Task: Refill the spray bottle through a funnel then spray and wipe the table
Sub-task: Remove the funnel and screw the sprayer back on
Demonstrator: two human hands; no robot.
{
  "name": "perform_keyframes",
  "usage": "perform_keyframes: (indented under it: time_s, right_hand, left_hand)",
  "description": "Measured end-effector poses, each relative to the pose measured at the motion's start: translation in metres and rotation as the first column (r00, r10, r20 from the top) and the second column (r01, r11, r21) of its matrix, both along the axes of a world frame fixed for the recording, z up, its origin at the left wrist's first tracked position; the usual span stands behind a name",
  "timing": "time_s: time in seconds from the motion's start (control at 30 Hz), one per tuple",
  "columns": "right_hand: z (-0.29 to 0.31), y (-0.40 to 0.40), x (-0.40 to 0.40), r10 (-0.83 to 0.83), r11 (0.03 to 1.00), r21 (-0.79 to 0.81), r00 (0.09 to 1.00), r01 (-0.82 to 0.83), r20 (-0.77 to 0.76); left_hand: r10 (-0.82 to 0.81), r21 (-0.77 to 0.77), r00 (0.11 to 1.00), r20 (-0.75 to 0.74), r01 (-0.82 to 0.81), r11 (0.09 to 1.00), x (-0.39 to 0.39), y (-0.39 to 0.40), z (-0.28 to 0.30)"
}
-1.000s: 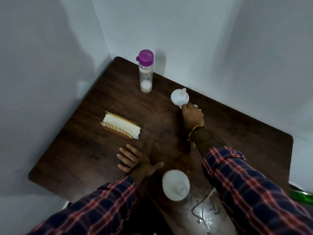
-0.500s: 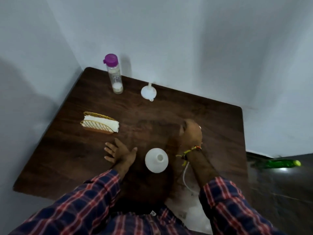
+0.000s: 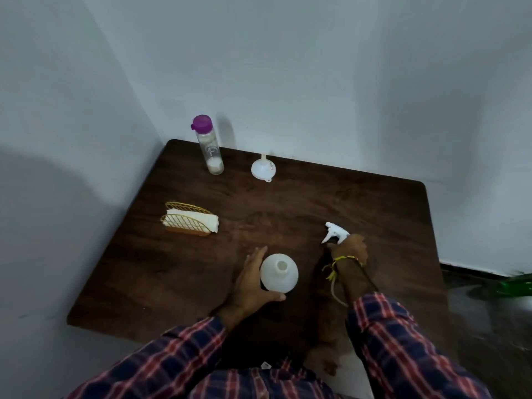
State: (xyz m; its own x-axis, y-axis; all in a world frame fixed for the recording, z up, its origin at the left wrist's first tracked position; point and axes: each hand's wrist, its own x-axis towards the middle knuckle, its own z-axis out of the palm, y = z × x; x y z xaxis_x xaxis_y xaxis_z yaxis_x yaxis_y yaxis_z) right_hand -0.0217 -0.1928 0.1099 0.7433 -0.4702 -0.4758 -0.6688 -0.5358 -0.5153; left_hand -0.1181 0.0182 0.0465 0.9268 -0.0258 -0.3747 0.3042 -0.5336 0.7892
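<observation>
The white spray bottle body (image 3: 278, 272) stands uncapped near the front of the dark wooden table (image 3: 374, 203), its neck open at the top. My left hand (image 3: 249, 280) cups its left side, thumb curled under the front. My right hand (image 3: 349, 249) grips the white trigger spray head (image 3: 334, 232) to the right of the bottle, low over the table; its dip tube trails back along my wrist. A white funnel (image 3: 263, 168) lies wide end down at the back. A clear bottle with a purple cap (image 3: 208, 146) stands to its left.
A gold wire holder with white napkins (image 3: 190, 221) sits at the left of the table. Walls close the table in at the left and back. Something green (image 3: 518, 286) lies on the dark floor at the right.
My left hand left the tabletop and took hold of the bottle body. My right hand moved right, and the spray head now shows in its grip. The camera tilted up.
</observation>
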Motion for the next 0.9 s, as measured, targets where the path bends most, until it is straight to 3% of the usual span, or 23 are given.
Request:
perform_keyframes:
  time_s: [0.27, 0.37, 0.5, 0.6, 0.67, 0.8, 0.9]
  right_hand:
    - [-0.021, -0.036, 0.013, -0.157, 0.986, 0.053, 0.988, 0.156, 0.01]
    - [-0.024, -0.046, 0.016, -0.248, 0.949, 0.202, 0.969, 0.244, -0.007]
    - [-0.009, -0.048, 0.02, -0.387, 0.704, 0.645, 0.922, 0.298, -0.003]
    - [0.014, -0.049, 0.027, -0.621, 0.346, 0.892, 0.784, 0.291, -0.015]
    - [0.028, -0.046, 0.03, -0.66, 0.221, 0.957, 0.751, 0.187, 0.006]
    - [0.06, -0.018, 0.027, -0.696, 0.113, 0.994, 0.714, 0.006, 0.075]
    - [0.07, 0.0, 0.026, -0.688, 0.121, 0.991, 0.714, -0.06, 0.127]
  left_hand:
    - [0.027, -0.001, 0.995, 0.093, -0.027, 1.0, 0.009, -0.023, 0.01]
    - [0.022, -0.007, 0.993, 0.114, -0.021, 1.0, 0.008, -0.029, 0.01]
    - [0.053, -0.029, 0.986, 0.158, -0.049, 0.998, 0.005, -0.031, 0.019]
    - [0.081, -0.062, 0.976, 0.202, -0.07, 0.996, -0.001, -0.028, 0.031]
    - [0.089, -0.098, 0.974, 0.207, -0.07, 0.993, -0.009, -0.025, 0.037]
    - [0.046, -0.192, 0.979, 0.2, -0.007, 0.981, -0.011, -0.019, 0.054]
    - [0.074, -0.401, 0.976, 0.207, 0.015, 0.916, 0.006, -0.016, 0.083]
